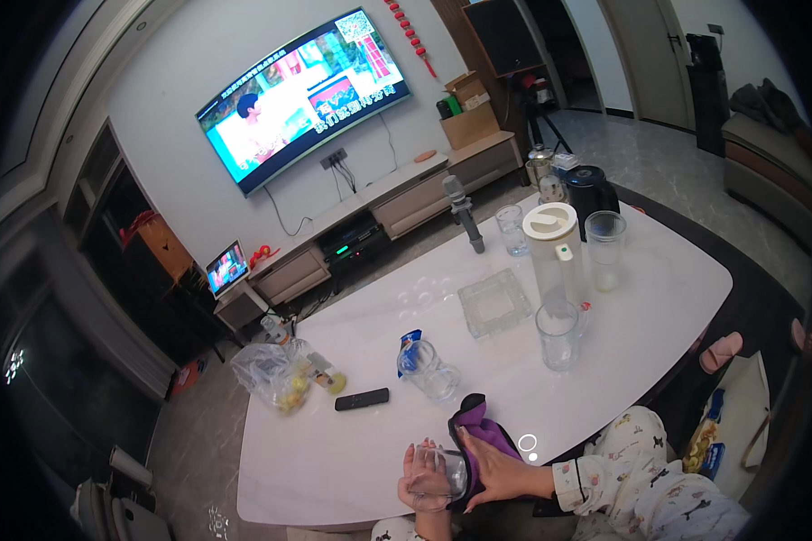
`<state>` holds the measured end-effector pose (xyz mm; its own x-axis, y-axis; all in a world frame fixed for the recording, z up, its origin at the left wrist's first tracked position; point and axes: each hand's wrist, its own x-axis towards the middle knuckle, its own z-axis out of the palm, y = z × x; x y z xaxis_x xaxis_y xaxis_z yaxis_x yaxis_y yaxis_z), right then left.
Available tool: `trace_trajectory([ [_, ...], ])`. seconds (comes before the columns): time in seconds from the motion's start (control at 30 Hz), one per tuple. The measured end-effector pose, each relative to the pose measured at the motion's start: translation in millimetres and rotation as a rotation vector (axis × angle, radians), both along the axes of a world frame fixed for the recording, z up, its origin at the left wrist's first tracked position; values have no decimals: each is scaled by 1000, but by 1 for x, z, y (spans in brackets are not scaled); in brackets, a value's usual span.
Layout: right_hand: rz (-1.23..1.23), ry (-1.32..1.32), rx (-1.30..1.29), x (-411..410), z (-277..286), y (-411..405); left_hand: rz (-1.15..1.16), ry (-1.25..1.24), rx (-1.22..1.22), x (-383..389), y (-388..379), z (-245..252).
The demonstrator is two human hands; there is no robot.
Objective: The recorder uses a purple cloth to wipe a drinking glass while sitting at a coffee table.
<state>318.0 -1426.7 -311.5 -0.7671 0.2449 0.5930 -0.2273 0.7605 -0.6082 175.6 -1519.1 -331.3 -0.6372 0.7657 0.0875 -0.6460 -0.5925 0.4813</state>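
Observation:
Near the front edge of the white table, my left hand [427,477] holds a clear drinking glass [440,477] lying sideways, its fingers seen through the wall. My right hand [492,466] presses a purple cloth with a black border [490,431] against the glass's other end; part of the cloth stands up above the fingers. Behind my hands, another clear glass vessel [436,375] stands by a small blue packet [410,335]. A black remote control [362,400] lies left of it. Farther right is a clear glass mug [558,341].
A square glass tray [494,304], a lidded pitcher [551,257], a tall tumbler [605,250], a water glass [512,233], a microphone [465,215] and a black kettle [590,193] occupy the far side. At left are a plastic bag of fruit [274,379] and a bottle [325,372].

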Motion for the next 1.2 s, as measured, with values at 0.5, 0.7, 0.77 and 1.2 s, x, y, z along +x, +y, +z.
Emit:
trace_trajectory([
  [0.5,22,-57,111,-1,12,2,363,373,-240,15,11,9],
  [0.7,14,-66,92,1,14,1,396,457,-316,15,10,9],
  [0.77,17,-53,72,1,12,1,401,491,-338,14,10,9],
  [1.2,-27,-54,101,1,15,-1,356,516,-310,8,14,10],
])
